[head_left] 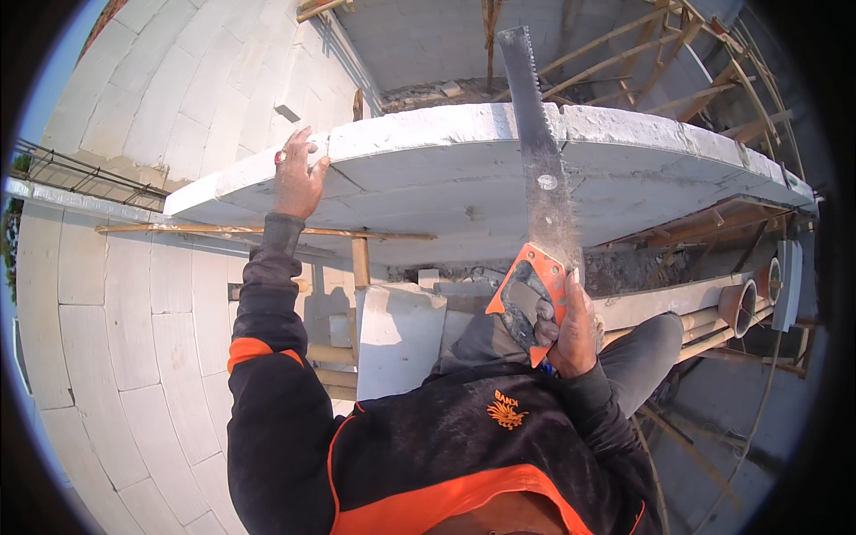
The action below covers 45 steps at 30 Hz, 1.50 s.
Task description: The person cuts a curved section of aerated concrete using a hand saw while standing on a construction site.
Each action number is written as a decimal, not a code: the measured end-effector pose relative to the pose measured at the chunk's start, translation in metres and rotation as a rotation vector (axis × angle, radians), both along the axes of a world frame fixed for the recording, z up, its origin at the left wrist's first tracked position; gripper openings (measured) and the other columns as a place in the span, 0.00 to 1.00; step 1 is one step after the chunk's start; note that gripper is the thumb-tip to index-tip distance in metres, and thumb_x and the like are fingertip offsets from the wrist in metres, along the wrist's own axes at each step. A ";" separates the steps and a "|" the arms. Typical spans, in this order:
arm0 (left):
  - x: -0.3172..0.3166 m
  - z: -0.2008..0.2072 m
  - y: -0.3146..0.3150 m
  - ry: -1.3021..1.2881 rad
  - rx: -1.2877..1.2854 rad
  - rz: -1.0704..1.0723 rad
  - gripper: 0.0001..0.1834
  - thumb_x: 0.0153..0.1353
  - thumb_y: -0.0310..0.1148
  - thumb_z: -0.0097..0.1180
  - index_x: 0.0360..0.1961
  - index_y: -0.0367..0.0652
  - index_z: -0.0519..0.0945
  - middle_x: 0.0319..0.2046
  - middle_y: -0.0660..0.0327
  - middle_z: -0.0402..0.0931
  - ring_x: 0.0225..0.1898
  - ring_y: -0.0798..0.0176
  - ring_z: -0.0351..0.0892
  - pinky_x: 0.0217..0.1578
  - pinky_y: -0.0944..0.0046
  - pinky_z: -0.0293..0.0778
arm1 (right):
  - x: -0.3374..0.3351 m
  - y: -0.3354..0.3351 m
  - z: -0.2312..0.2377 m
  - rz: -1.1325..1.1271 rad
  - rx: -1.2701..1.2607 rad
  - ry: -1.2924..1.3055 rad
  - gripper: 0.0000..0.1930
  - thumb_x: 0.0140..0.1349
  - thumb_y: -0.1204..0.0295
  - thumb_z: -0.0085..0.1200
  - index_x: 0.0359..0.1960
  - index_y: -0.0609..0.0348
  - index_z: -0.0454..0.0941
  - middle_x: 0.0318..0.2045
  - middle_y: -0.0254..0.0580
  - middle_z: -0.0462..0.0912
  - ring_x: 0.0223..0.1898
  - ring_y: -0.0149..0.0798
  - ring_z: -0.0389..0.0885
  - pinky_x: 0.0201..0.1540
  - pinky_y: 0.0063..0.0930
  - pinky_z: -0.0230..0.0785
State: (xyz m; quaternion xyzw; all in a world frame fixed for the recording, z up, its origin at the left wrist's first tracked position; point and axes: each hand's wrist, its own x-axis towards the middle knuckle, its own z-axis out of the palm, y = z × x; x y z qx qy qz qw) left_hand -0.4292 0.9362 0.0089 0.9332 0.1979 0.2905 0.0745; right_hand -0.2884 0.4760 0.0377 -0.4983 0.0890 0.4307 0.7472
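Note:
My right hand [573, 332] is wrapped round the orange and black handle of a hand saw [539, 147]. Its long, worn, toothed blade points up and away from me, passing in front of a white block wall [428, 130]. Whether the blade touches the wall's top, I cannot tell. Farther left, my left hand [299, 176] rests on the top edge of that same wall, its thumb apart from the fingers and a ring with a red stone on one finger. No tool shows in it.
A wooden batten [267, 231] runs along the wall's near side. Close to my legs are a pale block [401, 330], bamboo poles [700, 343] and a bucket [737, 308]. Steel rods [89, 174] stick out at left. Bamboo scaffolding [615, 58] stands beyond the wall.

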 end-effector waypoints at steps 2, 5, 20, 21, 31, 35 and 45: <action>-0.019 -0.016 0.028 0.092 0.080 0.097 0.16 0.66 0.37 0.57 0.50 0.41 0.78 0.67 0.49 0.68 0.70 0.41 0.61 0.67 0.46 0.60 | -0.009 0.009 -0.010 0.022 0.039 0.078 0.18 0.73 0.46 0.46 0.42 0.47 0.71 0.21 0.28 0.71 0.13 0.20 0.59 0.15 0.15 0.51; -0.034 -0.011 0.049 0.327 0.127 0.236 0.23 0.69 0.44 0.53 0.59 0.42 0.77 0.67 0.50 0.67 0.70 0.42 0.61 0.67 0.46 0.60 | -0.013 0.022 -0.002 -0.002 0.065 0.043 0.18 0.74 0.47 0.46 0.42 0.48 0.70 0.22 0.29 0.71 0.14 0.21 0.59 0.16 0.17 0.51; -0.036 -0.002 0.057 0.519 0.011 0.214 0.30 0.67 0.52 0.53 0.64 0.46 0.76 0.70 0.49 0.64 0.70 0.44 0.63 0.68 0.49 0.61 | -0.041 0.067 -0.002 -0.146 0.160 -0.076 0.16 0.76 0.51 0.42 0.46 0.50 0.70 0.26 0.28 0.70 0.18 0.21 0.60 0.18 0.16 0.52; -0.036 0.000 0.057 0.538 0.018 0.210 0.30 0.67 0.52 0.53 0.64 0.46 0.76 0.70 0.49 0.64 0.70 0.44 0.63 0.68 0.49 0.61 | -0.040 0.070 -0.008 0.004 0.131 -0.098 0.17 0.77 0.52 0.41 0.47 0.52 0.71 0.25 0.29 0.70 0.19 0.21 0.62 0.19 0.17 0.54; -0.031 0.002 0.055 0.539 0.015 0.215 0.31 0.67 0.52 0.54 0.65 0.45 0.75 0.70 0.49 0.63 0.71 0.44 0.62 0.68 0.50 0.61 | -0.046 0.082 -0.014 -0.146 0.167 -0.050 0.18 0.78 0.53 0.39 0.48 0.55 0.70 0.25 0.30 0.70 0.18 0.21 0.62 0.18 0.18 0.56; -0.034 0.007 0.053 0.584 0.000 0.234 0.31 0.67 0.52 0.53 0.65 0.45 0.75 0.70 0.48 0.63 0.70 0.43 0.63 0.68 0.49 0.61 | -0.040 0.078 -0.001 0.082 0.156 -0.048 0.17 0.77 0.53 0.39 0.46 0.54 0.70 0.25 0.30 0.70 0.19 0.22 0.63 0.19 0.18 0.57; -0.028 0.013 0.046 0.581 -0.001 0.218 0.30 0.67 0.52 0.53 0.64 0.44 0.76 0.69 0.47 0.64 0.69 0.42 0.64 0.67 0.49 0.62 | -0.030 0.077 -0.002 0.102 0.160 0.014 0.14 0.76 0.55 0.44 0.46 0.53 0.71 0.24 0.29 0.71 0.18 0.23 0.64 0.20 0.18 0.57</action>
